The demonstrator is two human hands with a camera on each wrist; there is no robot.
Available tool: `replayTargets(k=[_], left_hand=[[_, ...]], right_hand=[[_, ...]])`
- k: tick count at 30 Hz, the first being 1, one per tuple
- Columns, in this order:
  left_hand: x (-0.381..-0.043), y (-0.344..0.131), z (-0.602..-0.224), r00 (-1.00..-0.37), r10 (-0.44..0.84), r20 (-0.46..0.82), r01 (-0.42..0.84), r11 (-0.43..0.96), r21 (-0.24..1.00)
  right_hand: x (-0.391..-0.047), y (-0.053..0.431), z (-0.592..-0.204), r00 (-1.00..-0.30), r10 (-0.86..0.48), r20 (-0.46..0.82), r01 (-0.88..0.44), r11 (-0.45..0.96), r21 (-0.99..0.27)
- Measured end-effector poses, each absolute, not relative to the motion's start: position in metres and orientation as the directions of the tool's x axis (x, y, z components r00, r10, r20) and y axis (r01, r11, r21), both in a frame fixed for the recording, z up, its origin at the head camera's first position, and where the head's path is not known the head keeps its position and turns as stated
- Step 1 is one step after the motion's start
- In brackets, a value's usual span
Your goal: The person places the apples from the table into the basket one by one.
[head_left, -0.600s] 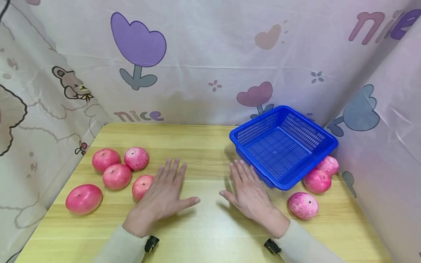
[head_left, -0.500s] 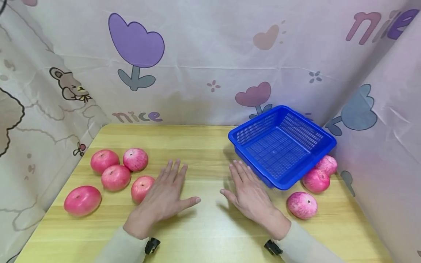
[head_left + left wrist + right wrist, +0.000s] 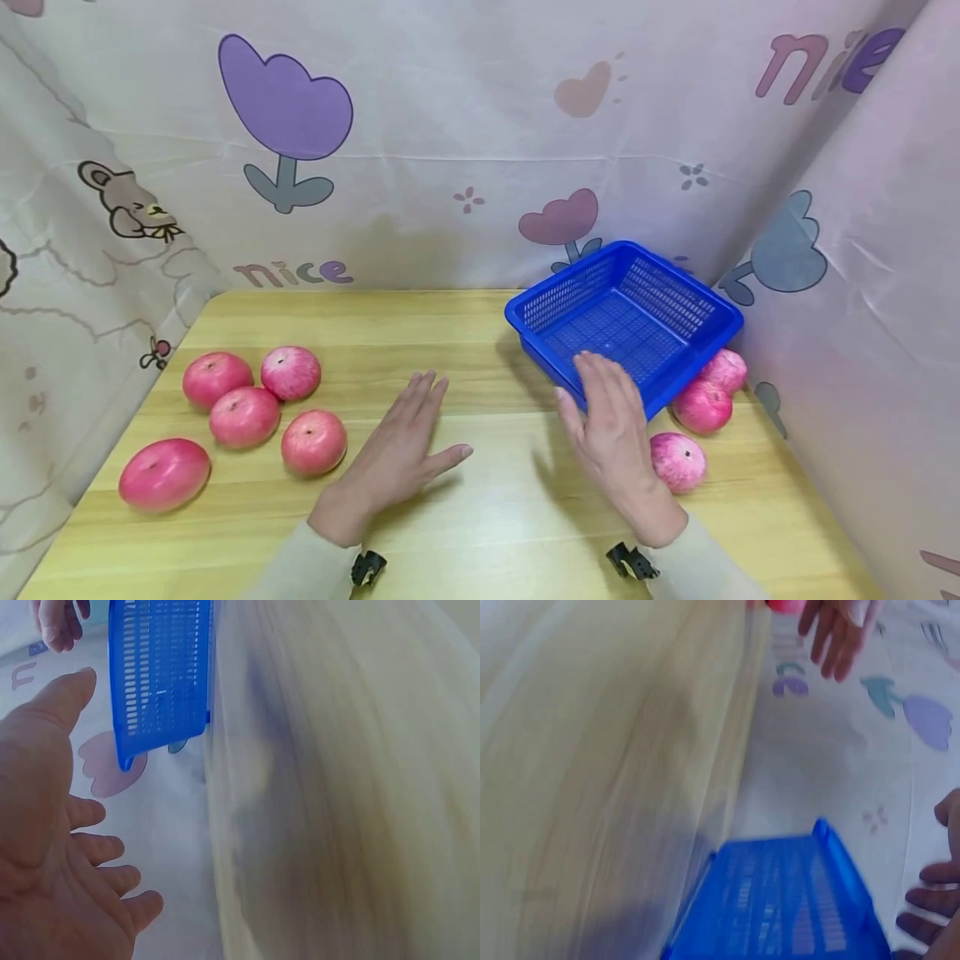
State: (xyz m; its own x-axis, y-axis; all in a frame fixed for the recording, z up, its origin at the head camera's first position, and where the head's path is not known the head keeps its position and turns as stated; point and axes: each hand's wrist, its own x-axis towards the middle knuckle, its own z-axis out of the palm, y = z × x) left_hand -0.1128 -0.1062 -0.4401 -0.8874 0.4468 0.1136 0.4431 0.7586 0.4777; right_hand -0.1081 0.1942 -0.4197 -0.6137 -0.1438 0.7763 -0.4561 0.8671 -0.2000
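Note:
My left hand (image 3: 397, 457) hovers over the table (image 3: 480, 533), fingers straight and thumb spread, holding nothing. Nearest to it on its left is a pink-red apple (image 3: 314, 442). With fingers extended, my right hand (image 3: 617, 446) is raised at the near side of a blue plastic basket (image 3: 536, 354), covering part of its rim in the head view. The basket has slotted walls and nothing in it. Just right of that hand lies a mottled pink apple (image 3: 678, 463). The basket also shows in the left wrist view (image 3: 161, 675) and, blurred, in the right wrist view (image 3: 780, 892).
Several more apples lie at the left, among them a large one (image 3: 165, 475) and a streaked one (image 3: 291, 372). Two apples (image 3: 702, 407) sit against the basket's right side. A printed curtain (image 3: 420, 100) hangs behind the table and along both sides.
My right hand has lifted and moved right, to the basket's near rim. The left hand has shifted slightly right, away from the apples. The whole head view has drifted a little.

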Motion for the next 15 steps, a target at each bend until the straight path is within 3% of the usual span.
replayTargets(k=[4, 7, 10, 15], left_hand=[[-0.115, -0.097, -0.444, -0.879, 0.466, 0.098, 0.452, 0.752, 0.48], [-0.117, -0.091, -0.447, -0.87, 0.483, 0.099, 0.469, 0.747, 0.471], [-0.119, -0.086, -0.447, -0.862, 0.496, 0.107, 0.485, 0.741, 0.464], [-0.124, -0.078, -0.447, -0.847, 0.522, 0.098, 0.503, 0.73, 0.463]], right_hand=[[-0.106, 0.208, -0.422, -0.792, 0.028, 0.61, -0.206, 0.928, -0.31], [-0.105, 0.217, -0.423, -0.887, 0.125, 0.444, -0.048, 0.932, -0.359], [-0.105, 0.221, -0.424, -0.918, 0.171, 0.357, 0.024, 0.924, -0.381], [-0.104, 0.219, -0.425, -0.915, 0.158, 0.37, 0.01, 0.929, -0.371]])
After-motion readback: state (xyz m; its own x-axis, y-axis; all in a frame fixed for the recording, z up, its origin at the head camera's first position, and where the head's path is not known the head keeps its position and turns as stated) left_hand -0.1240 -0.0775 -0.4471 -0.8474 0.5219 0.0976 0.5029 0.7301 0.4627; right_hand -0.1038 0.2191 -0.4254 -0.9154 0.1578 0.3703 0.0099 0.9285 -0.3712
